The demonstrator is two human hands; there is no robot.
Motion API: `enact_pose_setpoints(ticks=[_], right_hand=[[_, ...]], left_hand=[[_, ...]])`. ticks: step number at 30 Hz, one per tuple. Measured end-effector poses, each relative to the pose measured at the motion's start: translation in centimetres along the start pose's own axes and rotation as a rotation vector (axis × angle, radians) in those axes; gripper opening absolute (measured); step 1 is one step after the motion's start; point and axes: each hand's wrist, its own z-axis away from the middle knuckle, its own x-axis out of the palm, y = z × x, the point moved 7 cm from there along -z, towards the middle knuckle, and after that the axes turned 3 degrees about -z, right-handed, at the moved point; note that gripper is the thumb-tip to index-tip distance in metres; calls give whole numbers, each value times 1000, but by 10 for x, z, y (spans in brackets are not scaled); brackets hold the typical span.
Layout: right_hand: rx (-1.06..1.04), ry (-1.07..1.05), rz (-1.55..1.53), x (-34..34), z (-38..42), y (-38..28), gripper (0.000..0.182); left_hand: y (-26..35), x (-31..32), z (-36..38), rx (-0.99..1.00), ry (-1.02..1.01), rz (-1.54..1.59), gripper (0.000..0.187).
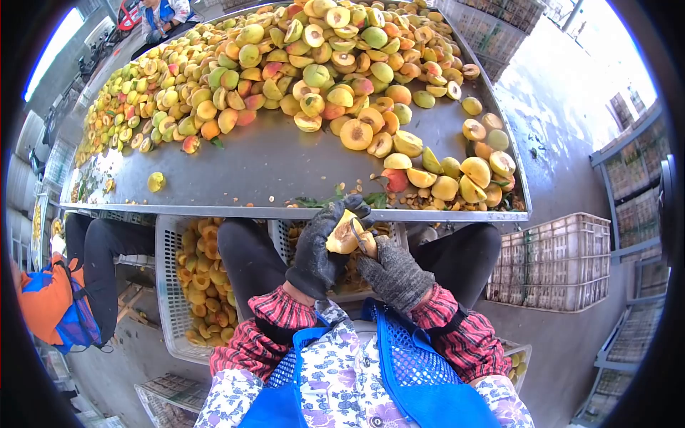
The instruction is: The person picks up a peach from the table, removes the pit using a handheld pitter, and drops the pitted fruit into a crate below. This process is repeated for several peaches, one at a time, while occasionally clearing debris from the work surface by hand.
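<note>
Peach half (343,235) sits cupped in the left hand (320,251), clenched round it w/ cut face turned up, just below the counter (271,171) edge and above the lap. Right hand (394,273) grips a small tool (359,239) whose tip meets the fruit at the pit hollow; the blade is too small to make out.

Doing this well, as I judge it: keep fruit snug in the palm, thumb clear of the edge, and let the tool follow the curve of the hollow w/ short scooping strokes, not stabs, since the flesh looks soft and would bruise or tear.

Materials: both gloves dark knit fabric, worn and grippy. Peach skin yellow-orange w/ red blush, flesh pale yellow, hollow brownish. Counter is dull grey sheet metal, smooth, w/ a raised rim, heaped w/ round whole peaches and halves (285,64); a few green leaves scattered about. White plastic lattice crate (171,285) below left holds more halves; similar crates (556,264) stacked at right. Another person's dark-trousered leg (96,264) at left, apart from the work.
</note>
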Motion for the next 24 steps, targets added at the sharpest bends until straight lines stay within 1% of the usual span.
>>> enact_pose_setpoints(ticks=[2,4,5,7,9,12,15,17,18,20,21,23,24], right_hand=[[-66,36,0,3,-1,1,31],[-57,38,-10,7,-4,6,30],[-51,39,-16,8,-4,7,30],[-29,46,78,9,-5,5,30],[-16,52,127,11,-6,8,29],[-2,51,111,20,-7,21,30],[56,26,54,26,-7,27,31],[124,-15,23,32,-8,29,32],[109,-17,-4,32,-8,26,31],[78,-19,-59,31,-7,17,31],[105,-51,-45,32,-7,17,30],[160,-114,-18,34,-7,17,30],[144,-151,9,34,-5,14,30]], left_hand=[[6,-4,1,90,26,-302,30],[8,-5,1,143,49,-437,30],[7,-5,1,153,63,-413,31],[8,-1,3,223,73,-408,31],[15,8,8,344,67,-443,30],[-8,-5,0,134,96,63,31],[-14,-8,-1,112,128,152,32],[-24,-20,-2,94,184,130,32],[-27,-25,-2,85,212,118,32],[-32,-29,-2,24,203,199,29],[-35,-31,-2,-7,198,240,28],[-36,-50,-4,63,175,-198,26],[-30,-44,-4,76,131,-317,26]])
